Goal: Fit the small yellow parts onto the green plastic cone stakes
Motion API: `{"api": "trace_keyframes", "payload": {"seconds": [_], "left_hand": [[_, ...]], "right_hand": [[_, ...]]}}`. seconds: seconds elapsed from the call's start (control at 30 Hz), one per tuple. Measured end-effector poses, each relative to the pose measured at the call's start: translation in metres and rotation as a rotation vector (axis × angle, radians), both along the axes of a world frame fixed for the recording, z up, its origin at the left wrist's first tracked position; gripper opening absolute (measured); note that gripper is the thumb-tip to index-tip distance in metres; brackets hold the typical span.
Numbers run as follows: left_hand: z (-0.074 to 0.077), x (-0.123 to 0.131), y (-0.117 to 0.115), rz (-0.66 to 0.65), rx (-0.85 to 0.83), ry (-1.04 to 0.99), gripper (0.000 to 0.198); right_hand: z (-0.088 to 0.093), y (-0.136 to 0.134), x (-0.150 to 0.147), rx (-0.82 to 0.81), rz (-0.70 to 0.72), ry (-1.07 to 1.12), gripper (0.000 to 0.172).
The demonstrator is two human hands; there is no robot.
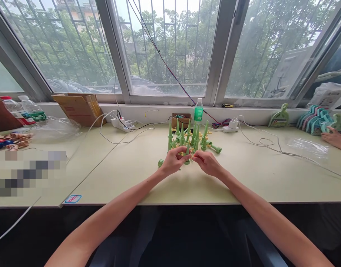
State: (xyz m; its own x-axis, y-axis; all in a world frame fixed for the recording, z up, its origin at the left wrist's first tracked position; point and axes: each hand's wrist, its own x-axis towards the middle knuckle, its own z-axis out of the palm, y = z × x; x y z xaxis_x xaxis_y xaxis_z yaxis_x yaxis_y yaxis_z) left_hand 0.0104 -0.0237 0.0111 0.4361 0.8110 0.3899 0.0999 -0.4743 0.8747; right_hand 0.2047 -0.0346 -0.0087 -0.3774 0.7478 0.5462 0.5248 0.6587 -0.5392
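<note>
My left hand (175, 160) is closed around a green plant watering spike (187, 150), which points upward just above the table. Right beside it, my right hand (208, 162) pinches at the spike's side, where a bit of yellow shows at the fingertips; what exactly sits between them is mostly hidden. Behind both hands stands a cluster of similar green watering spikes (205, 135) with small yellow valves, most upright. One spike (215, 148) lies on its side to the right of the cluster. Left of my left hand lies a green piece (160, 162), partly covered by it.
A green-labelled bottle (198, 110) and a small cardboard box (181, 120) stand behind the spikes. Power strips (122, 124) and white cables (270, 142) run along the back. Far right, another person's hand (335, 138) touches hangers (315, 119). An open carton (80, 109) stands back left.
</note>
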Motion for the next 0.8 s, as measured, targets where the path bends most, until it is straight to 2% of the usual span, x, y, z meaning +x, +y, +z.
{"api": "trace_keyframes", "payload": {"seconds": [0.2,0.33,0.5,0.57,0.7,0.8], "left_hand": [[-0.002,-0.001,0.001,-0.014,-0.007,0.004,0.027],[-0.003,-0.001,0.001,0.014,0.048,0.040,0.026],[0.000,-0.003,0.003,0.123,0.213,0.111,0.031],[0.004,-0.008,0.006,0.152,0.331,0.161,0.023],[0.020,-0.022,0.010,0.130,0.544,0.441,0.017],[0.037,-0.035,0.008,0.034,0.549,0.758,0.019]], "right_hand": [[-0.002,0.001,0.000,0.012,-0.001,-0.016,0.037],[0.000,0.001,0.000,0.002,-0.050,-0.008,0.034],[0.005,0.005,0.010,0.003,-0.144,0.036,0.033],[0.006,0.009,0.019,0.016,-0.214,0.074,0.035],[0.003,0.018,0.037,-0.008,-0.289,0.082,0.039],[-0.004,0.025,0.046,-0.036,-0.273,0.029,0.038]]}}
